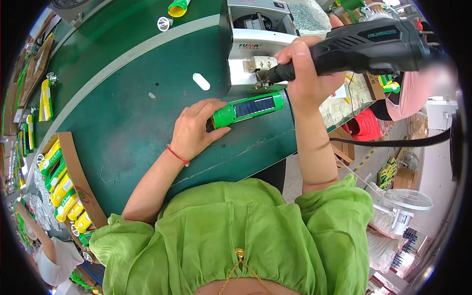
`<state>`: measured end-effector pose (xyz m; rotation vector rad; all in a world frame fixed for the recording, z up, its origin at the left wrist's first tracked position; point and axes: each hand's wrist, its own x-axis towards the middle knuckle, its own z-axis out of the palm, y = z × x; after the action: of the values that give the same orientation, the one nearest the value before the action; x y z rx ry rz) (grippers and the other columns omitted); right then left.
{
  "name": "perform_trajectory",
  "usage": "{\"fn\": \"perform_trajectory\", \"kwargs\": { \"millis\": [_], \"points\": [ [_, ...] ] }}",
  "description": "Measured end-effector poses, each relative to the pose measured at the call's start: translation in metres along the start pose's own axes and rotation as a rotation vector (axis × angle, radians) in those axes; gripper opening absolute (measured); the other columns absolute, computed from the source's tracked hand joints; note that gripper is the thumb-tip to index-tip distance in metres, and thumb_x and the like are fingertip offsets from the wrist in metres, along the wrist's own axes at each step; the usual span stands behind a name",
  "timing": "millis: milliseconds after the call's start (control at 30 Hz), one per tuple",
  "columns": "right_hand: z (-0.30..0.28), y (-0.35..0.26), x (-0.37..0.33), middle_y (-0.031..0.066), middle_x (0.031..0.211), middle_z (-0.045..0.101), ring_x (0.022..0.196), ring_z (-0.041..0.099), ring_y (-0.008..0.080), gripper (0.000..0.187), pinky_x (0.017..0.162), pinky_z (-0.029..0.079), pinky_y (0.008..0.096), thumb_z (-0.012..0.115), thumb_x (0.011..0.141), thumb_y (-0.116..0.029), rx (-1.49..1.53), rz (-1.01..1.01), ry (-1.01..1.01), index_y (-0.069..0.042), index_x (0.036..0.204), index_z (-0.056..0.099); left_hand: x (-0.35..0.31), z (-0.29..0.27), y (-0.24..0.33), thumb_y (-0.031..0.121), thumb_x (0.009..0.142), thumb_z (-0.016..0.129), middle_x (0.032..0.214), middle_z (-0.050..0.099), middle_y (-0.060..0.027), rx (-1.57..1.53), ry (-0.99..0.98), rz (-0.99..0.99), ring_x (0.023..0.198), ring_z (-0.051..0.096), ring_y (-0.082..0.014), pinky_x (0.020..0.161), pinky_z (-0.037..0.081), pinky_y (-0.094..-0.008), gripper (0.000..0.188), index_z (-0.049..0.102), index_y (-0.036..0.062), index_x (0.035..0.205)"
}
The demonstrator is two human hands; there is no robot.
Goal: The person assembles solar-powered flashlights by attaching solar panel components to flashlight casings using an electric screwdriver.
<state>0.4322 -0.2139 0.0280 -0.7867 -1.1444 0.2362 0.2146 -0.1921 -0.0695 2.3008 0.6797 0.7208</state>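
Two-handed: holding solar flashlight body in left hand near screw feeder, electric screwdriver in right hand; right of feeder, tray of metal parts; far left, cardboard box of flashlights.

The tip of the black electric screwdriver is lost against the metal block of the screw feeder, whose upper end the top edge crops. The left hand covers part of the near end of the green flashlight body; some of the right hand's fingers are hidden behind the screwdriver. A blur sits over the person in pink. The scrap on the counter is too small to identify.
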Motion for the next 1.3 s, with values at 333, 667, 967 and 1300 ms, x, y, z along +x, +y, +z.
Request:
{"fn": "perform_trajectory", "kwargs": {
  "millis": [333, 667, 967, 1300],
  "points": [
    [0.003, -0.008, -0.014, 0.0098, 0.069, 0.057, 0.054, 0.055, 0.0168, 0.064, 0.056, 0.051, 0.0328, 0.058, 0.084, -0.001, 0.041, 0.327, -0.057, 0.006, 0.139, 0.028, 0.003, 0.000, -0.002, 0.016, 0.068, 0.082, 0.115, 0.065, -0.0090, -0.014, -0.019, -0.021, 0.101, 0.064, -0.0297, 0.085, 0.051, -0.0372, 0.050, 0.062, 0.0083, 0.113],
    [0.023, -0.016, -0.066, 0.0132, 0.072, 0.059, 0.056, 0.056, 0.0160, 0.069, 0.059, 0.053, 0.0311, 0.056, 0.085, 0.002, -0.106, 0.123, -0.169, 0.008, 0.141, 0.017, 0.001, 0.001, -0.003, 0.014, 0.067, 0.083, 0.111, 0.066, -0.0102, -0.047, 0.026, 0.024, 0.098, 0.064, -0.0299, 0.081, 0.052, -0.0373, 0.052, 0.062, 0.0077, 0.114],
    [0.031, -0.014, -0.082, 0.0129, 0.076, 0.058, 0.061, 0.057, 0.0161, 0.057, 0.062, 0.052, 0.0285, 0.061, 0.084, 0.003, -0.312, 0.082, -0.299, 0.003, 0.128, 0.024, -0.003, 0.000, -0.012, 0.023, 0.068, 0.082, 0.113, 0.065, -0.0060, -0.027, 0.071, 0.061, 0.100, 0.063, -0.0280, 0.083, 0.048, -0.0394, 0.051, 0.061, 0.0127, 0.113],
    [0.029, -0.015, -0.095, 0.0122, 0.079, 0.059, 0.064, 0.057, 0.0159, 0.057, 0.067, 0.051, 0.0283, 0.059, 0.085, 0.002, -0.264, 0.099, -0.281, 0.003, 0.130, 0.024, -0.003, -0.004, -0.003, 0.027, 0.066, 0.082, 0.116, 0.060, -0.0094, 0.094, 0.040, 0.089, 0.102, 0.059, -0.0284, 0.084, 0.047, -0.0390, 0.058, 0.059, 0.0093, 0.116]
  ]
}}
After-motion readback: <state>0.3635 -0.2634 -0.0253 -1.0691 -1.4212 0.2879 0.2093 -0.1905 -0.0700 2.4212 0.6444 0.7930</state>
